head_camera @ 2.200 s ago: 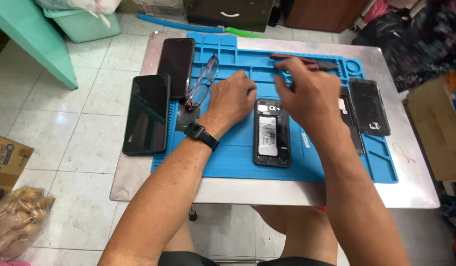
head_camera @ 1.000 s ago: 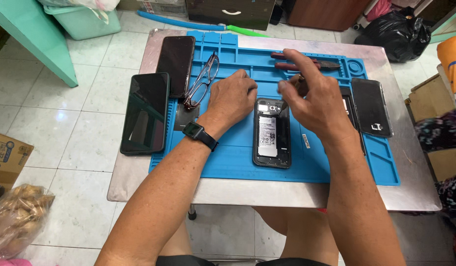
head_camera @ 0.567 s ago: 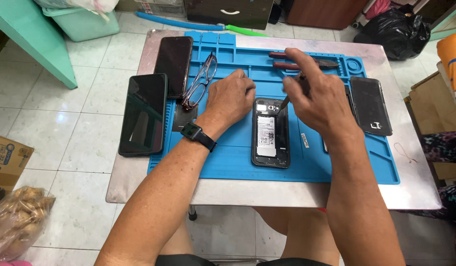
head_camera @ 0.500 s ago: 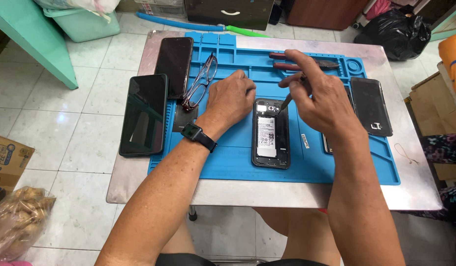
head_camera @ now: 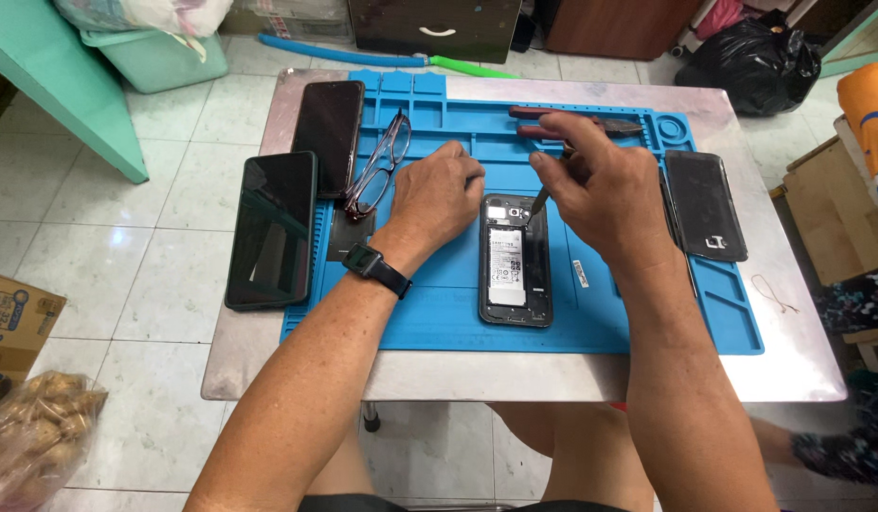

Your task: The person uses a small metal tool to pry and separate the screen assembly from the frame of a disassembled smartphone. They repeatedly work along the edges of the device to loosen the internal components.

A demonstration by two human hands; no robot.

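Tool tip (head_camera: 537, 201) now at opened phone (head_camera: 515, 261)

I see a blue mat (head_camera: 638, 313) with moulded ridges on a dull silver table (head_camera: 799, 360). The opened phone (head_camera: 515, 261) is black inside, with a white, grey-printed battery (head_camera: 506, 267). Two black glossy phones (head_camera: 271, 230) lie at the left, and a black back cover (head_camera: 706, 205) at the right. The glasses (head_camera: 374, 178) have dark purplish frames. At the far side lie pliers (head_camera: 543, 118) with dark red handles. The left wrist carries a black watch (head_camera: 363, 258). The floor (head_camera: 126, 284) is pale tile.
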